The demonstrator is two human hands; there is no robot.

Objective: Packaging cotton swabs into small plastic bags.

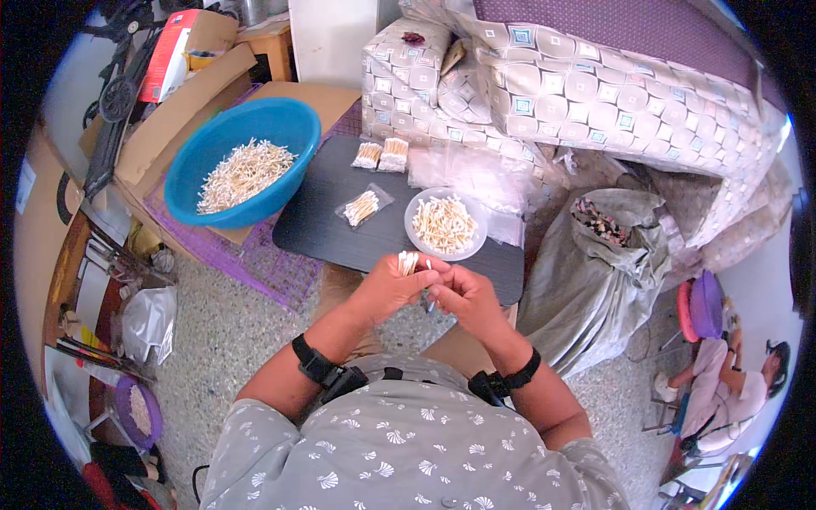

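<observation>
My left hand (388,291) is closed around a small bunch of cotton swabs (407,262), their white tips sticking up above the fingers. My right hand (470,299) meets it fingertip to fingertip in a pinch, with what looks like a single swab between them. Just beyond the hands, a round whitish bowl (416,239) heaped with loose swabs stands on a dark low table (327,242). To its left lies a clear plastic bag (360,206) with swabs inside. Two filled packets (393,155) sit at the table's far edge, beside a pile of clear empty bags (476,174).
A large blue basin (308,127) of swabs rests on cardboard at the left. Right of the table slumps a grey-white sack (586,280). A sofa in patterned covering (578,85) stands behind. Another person (722,387) sits at the far right; a purple basin (153,416) is at lower left.
</observation>
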